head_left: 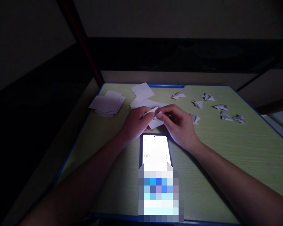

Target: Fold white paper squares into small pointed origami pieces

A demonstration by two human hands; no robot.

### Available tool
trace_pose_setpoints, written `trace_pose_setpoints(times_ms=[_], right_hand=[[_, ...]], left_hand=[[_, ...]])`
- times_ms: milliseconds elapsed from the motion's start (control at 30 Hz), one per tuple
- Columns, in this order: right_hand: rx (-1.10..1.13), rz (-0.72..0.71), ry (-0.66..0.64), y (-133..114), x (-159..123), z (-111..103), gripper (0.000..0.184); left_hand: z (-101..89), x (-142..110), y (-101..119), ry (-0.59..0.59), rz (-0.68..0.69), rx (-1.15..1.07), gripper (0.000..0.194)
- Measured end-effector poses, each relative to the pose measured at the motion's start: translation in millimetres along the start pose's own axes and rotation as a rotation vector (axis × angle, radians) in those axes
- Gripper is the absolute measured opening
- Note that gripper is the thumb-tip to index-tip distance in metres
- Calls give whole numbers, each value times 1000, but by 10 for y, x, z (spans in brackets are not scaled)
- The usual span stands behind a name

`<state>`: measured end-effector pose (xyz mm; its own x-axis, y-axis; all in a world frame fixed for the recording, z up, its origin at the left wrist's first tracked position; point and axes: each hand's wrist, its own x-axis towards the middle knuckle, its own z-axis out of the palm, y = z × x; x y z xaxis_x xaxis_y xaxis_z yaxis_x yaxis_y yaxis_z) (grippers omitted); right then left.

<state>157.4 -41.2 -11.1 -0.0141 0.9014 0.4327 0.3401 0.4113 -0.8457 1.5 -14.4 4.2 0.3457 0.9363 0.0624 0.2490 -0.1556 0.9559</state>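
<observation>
Greenish desk (226, 141). Over it, left hand (136, 124) and right hand (180, 124), each grip clamped on folded paper (157, 122) between them. Paper likely feather-light, springy at creases, easily crumpled or torn; best pinched gently along folded edges.

Green wood-grain tabletop (103, 163), blue edging | far left: untidy stack of white paper sheets (108, 102), reaching the edge | far centre: loose overlapping white sheets (142, 91) | right: seven folded paper pieces (221, 107), scattered, one partly hidden | near centre: smartphone (155, 147), screen lit, lower part pixelated
</observation>
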Motion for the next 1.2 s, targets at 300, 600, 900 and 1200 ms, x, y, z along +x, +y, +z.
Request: trace_pose_setpoints(times_ms=[300,600,900,1200], right_hand=[[230,118,25,40,26,14,8],[387,263,5,33,59,-5,9],[402,239,66,44,48,26,12],[408,299,38,17,65,24,18]], left_hand=[[4,4,12,-25,37,64,19],[36,-7,-65,-29,70,19,16],[29,-19,-46,-34,145,18,17],[12,7,-75,-36,177,-7,18]])
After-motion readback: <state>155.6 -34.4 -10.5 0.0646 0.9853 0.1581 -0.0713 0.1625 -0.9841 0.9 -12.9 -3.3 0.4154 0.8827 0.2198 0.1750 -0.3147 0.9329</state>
